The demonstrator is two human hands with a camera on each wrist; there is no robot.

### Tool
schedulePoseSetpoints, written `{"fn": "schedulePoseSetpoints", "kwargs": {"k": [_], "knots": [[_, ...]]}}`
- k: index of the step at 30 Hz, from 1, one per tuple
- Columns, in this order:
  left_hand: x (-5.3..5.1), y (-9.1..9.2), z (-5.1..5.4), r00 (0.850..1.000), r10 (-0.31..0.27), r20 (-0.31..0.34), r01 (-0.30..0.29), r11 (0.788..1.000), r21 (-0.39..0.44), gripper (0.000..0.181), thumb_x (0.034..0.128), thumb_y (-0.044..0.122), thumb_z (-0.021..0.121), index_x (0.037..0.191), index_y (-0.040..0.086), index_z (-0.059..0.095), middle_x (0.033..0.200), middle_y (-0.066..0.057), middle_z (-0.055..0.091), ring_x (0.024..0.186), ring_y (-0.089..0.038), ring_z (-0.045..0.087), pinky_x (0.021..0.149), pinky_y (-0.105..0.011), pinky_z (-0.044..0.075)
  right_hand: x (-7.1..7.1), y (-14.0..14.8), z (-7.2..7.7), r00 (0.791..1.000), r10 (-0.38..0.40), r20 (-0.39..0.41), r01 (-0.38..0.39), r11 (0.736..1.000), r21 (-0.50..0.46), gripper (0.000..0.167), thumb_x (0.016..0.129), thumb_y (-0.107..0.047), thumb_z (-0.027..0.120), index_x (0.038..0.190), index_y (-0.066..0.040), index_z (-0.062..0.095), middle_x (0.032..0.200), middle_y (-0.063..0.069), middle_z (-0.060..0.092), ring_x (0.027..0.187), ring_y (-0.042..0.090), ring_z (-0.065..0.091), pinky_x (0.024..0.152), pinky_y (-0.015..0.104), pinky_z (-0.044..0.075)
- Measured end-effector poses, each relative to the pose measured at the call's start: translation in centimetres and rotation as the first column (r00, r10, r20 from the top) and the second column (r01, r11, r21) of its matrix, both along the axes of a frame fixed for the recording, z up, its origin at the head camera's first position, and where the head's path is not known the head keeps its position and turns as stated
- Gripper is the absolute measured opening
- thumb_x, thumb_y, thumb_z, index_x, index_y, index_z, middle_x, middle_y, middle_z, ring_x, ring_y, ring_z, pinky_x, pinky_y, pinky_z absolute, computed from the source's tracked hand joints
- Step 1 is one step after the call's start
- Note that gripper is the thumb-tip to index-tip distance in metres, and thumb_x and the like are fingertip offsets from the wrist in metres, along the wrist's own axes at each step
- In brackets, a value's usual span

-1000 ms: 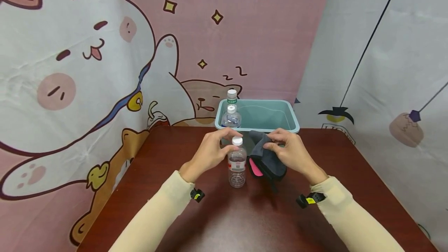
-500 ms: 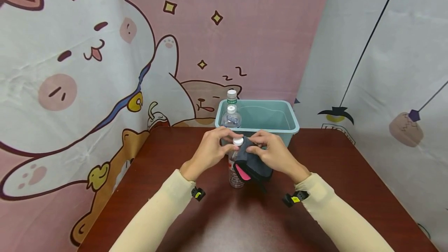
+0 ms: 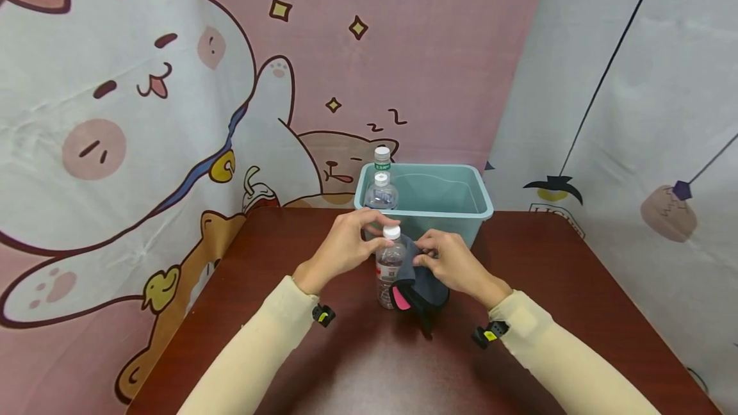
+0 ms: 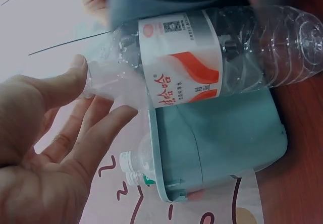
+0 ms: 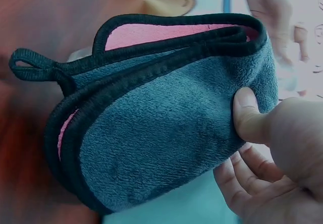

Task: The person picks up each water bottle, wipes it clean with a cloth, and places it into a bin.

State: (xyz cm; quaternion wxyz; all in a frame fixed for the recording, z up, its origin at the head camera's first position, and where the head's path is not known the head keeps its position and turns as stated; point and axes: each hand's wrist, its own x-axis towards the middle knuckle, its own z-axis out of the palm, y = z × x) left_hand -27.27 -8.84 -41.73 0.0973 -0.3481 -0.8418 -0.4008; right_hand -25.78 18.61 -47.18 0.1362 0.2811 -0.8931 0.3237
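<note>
A clear plastic bottle [image 3: 387, 277] with a white cap and a red-and-white label stands upright on the table. My left hand [image 3: 346, 245] pinches it at the cap, thumb on one side and fingers on the other. In my right hand [image 3: 458, 264] is a folded grey cleaning cloth [image 5: 161, 118], gripped between thumb and fingers. The cloth has black edging, a pink inner face and a hanging loop. It lies against the bottle's right side and hides part of it in the head view. The left wrist view shows the bottle's label [image 4: 184, 57] plainly.
Behind the hands stands a light blue plastic bin [image 3: 432, 215]. Two capped bottles, a nearer one [image 3: 381, 196] and a farther one [image 3: 382, 157], rise from its left end. The brown table [image 3: 277, 255] ends at a cartoon-printed backdrop.
My right hand has brought the cloth leftward to the bottle, then shifted it slightly downward along its side. The left hand stays at the cap, and the bottle keeps its place.
</note>
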Motion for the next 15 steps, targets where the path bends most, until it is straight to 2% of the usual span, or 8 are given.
{"fn": "schedulePoseSetpoints", "kwargs": {"k": [8,15], "knots": [[-0.1,0.0,0.1,1.0,0.011,0.004,-0.01,0.999,-0.031,0.038,0.0997,0.018,0.095,0.136,0.018,0.084,0.139,-0.003,0.084,0.107,-0.022,0.086,0.073,-0.021,0.062,-0.5,0.0,-3.1,0.999,0.025,0.028,-0.027,0.997,0.078,0.022,0.101,-0.007,0.092,0.121,0.0,0.089,0.11,0.006,0.082,0.088,0.007,0.072,0.077,0.026,0.064],[0.0,0.1,0.2,1.0,0.011,0.007,-0.01,1.0,-0.018,0.037,0.0987,0.016,0.096,0.134,0.018,0.084,0.138,-0.003,0.085,0.105,-0.024,0.085,0.072,-0.023,0.063,-0.9,-0.2,-4.8,0.997,0.07,0.022,-0.072,0.987,0.142,0.02,0.098,-0.006,0.094,0.117,0.001,0.089,0.105,0.01,0.082,0.084,0.006,0.069,0.073,0.026,0.062]]}}
